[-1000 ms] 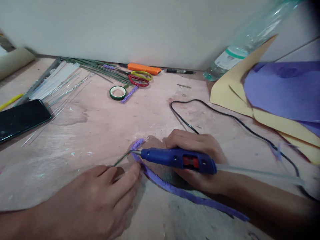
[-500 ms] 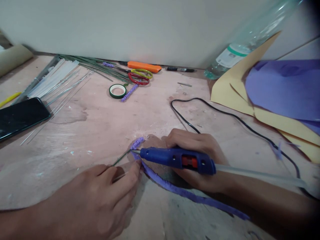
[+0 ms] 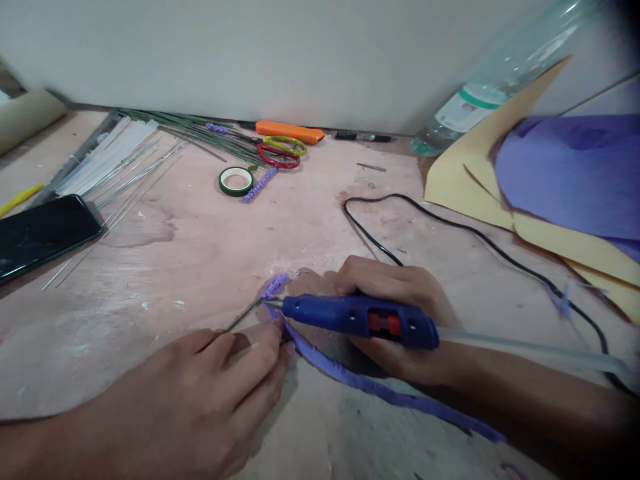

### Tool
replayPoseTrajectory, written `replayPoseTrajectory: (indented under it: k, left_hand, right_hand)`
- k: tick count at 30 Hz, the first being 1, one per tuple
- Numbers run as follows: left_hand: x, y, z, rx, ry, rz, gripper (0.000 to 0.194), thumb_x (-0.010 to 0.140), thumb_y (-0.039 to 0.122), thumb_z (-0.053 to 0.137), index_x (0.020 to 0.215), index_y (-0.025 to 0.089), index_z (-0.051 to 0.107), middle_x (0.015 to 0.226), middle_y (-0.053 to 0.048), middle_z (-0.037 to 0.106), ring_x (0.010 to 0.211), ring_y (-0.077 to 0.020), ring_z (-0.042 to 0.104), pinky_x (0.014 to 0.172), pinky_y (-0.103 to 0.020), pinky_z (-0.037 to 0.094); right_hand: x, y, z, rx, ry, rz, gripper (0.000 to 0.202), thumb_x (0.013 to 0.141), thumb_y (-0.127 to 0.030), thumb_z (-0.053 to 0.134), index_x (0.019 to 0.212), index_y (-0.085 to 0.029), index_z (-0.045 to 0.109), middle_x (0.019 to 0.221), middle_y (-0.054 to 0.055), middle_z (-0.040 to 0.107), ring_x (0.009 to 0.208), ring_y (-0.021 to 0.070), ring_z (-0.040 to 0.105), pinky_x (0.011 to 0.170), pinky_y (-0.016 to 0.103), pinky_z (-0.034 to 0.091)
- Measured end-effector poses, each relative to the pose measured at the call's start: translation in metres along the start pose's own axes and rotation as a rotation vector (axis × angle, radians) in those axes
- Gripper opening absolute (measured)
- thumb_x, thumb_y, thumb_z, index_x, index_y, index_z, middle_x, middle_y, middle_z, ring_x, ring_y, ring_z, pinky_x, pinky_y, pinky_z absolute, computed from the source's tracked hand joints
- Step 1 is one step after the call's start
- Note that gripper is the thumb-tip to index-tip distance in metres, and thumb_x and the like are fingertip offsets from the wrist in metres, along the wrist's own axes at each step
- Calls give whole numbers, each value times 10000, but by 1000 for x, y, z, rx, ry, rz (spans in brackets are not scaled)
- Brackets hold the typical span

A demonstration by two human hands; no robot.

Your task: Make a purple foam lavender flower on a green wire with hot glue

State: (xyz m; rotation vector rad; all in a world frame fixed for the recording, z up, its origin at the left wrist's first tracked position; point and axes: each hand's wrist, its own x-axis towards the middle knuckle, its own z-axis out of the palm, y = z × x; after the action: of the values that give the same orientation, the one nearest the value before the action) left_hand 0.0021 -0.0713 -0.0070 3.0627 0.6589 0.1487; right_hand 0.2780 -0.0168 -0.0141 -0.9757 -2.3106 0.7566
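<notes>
My left hand (image 3: 215,393) is closed at the lower middle, its fingertips pinching a purple paper strip (image 3: 390,393) and a thin green stem (image 3: 245,316). The strip's near end meets the stem, and a purple wrapped tip (image 3: 276,285) shows above that spot. From there the strip trails down to the right. My right hand (image 3: 395,287) is wrapped round a blue glue gun (image 3: 350,319) whose metal nozzle points left onto the strip beside the stem. A clear glue stick (image 3: 525,347) sticks out of its back end.
A black cord (image 3: 460,223) loops on the right. Behind lie a green tape roll (image 3: 236,181), scissors (image 3: 280,157), an orange cutter (image 3: 290,132) and green stems (image 3: 175,127). Phone (image 3: 47,233) and glue sticks (image 3: 105,157) are left; bottle (image 3: 465,110) and purple paper (image 3: 570,177) are right.
The glue gun has shifted very slightly to the right in view, with its nozzle still at the strip. My left hand's fingers have moved slightly along the strip.
</notes>
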Motion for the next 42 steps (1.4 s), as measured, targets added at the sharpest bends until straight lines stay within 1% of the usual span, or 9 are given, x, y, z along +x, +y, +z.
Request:
replayPoseTrajectory:
  k: [4, 12, 16, 19, 23, 28, 35, 38, 42]
  left_hand:
    - [0, 0, 2, -17, 42, -8, 342, 1023, 211, 441, 1239, 99, 683, 1337, -187, 711, 869, -278, 761, 628, -383, 641]
    - [-2, -1, 1, 1, 38, 17, 318, 990, 170, 481, 1193, 100, 716, 1390, -151, 688, 786, -230, 703, 600, -375, 594]
    - [-2, -1, 0, -5, 11, 12, 291, 1001, 196, 491, 1168, 117, 716, 1374, -137, 696, 819, -234, 696, 592, -366, 570]
    - [-3, -1, 1, -5, -18, 21, 304, 1006, 205, 494, 1229, 117, 680, 1387, -146, 682, 843, -240, 694, 627, -371, 578]
    - [-5, -1, 3, 12, 6, 29, 364, 1008, 209, 487, 1324, 94, 624, 1388, -171, 672, 849, -248, 686, 646, -381, 590]
    - [-6, 0, 4, 8, -35, 39, 279, 983, 193, 541, 1200, 117, 700, 1403, -161, 659, 783, -237, 659, 550, -379, 554]
    - [-4, 0, 2, -17, -18, 28, 244, 981, 176, 520, 1092, 146, 736, 1398, -148, 663, 772, -230, 653, 539, -377, 534]
    - [-2, 0, 1, -36, 23, 8, 234, 970, 157, 513, 1009, 164, 744, 1393, -123, 674, 781, -222, 642, 566, -373, 538]
    - [-1, 0, 2, -67, 7, 3, 291, 959, 131, 496, 1119, 127, 739, 1418, -116, 662, 784, -206, 634, 570, -366, 529]
  right_hand:
    - [-2, 0, 1, -6, 6, 32, 102, 866, -234, 617, 813, -217, 533, 732, -15, 543, 624, 120, 520, 564, 273, 372]
    - [-3, 1, 1, -7, 12, 26, 129, 891, -254, 615, 818, -220, 515, 729, -7, 542, 618, 127, 518, 551, 276, 380]
    - [-4, 2, 2, -22, 20, 40, 108, 875, -243, 617, 819, -223, 527, 728, -6, 552, 621, 131, 535, 547, 269, 376]
    - [-5, 2, 2, -31, 16, 29, 111, 873, -243, 624, 822, -224, 527, 731, -4, 559, 618, 135, 538, 549, 271, 379]
    - [-6, 2, 1, -39, 10, 36, 125, 890, -264, 617, 817, -221, 524, 731, -3, 563, 600, 126, 526, 535, 268, 369]
    - [-8, 3, 1, -28, 15, 46, 157, 885, -297, 643, 810, -222, 528, 729, -6, 546, 584, 119, 500, 518, 269, 354]
    - [-7, 10, 2, -23, 26, -62, 141, 899, -302, 620, 820, -228, 529, 692, -3, 527, 561, 131, 494, 489, 276, 343]
    - [-8, 9, 2, -24, 18, -7, 177, 913, -349, 623, 822, -228, 530, 703, 2, 534, 579, 140, 504, 511, 284, 359]
    - [-11, 6, 1, -10, 18, 33, 160, 905, -337, 630, 842, -226, 533, 721, 1, 538, 604, 138, 509, 534, 286, 365]
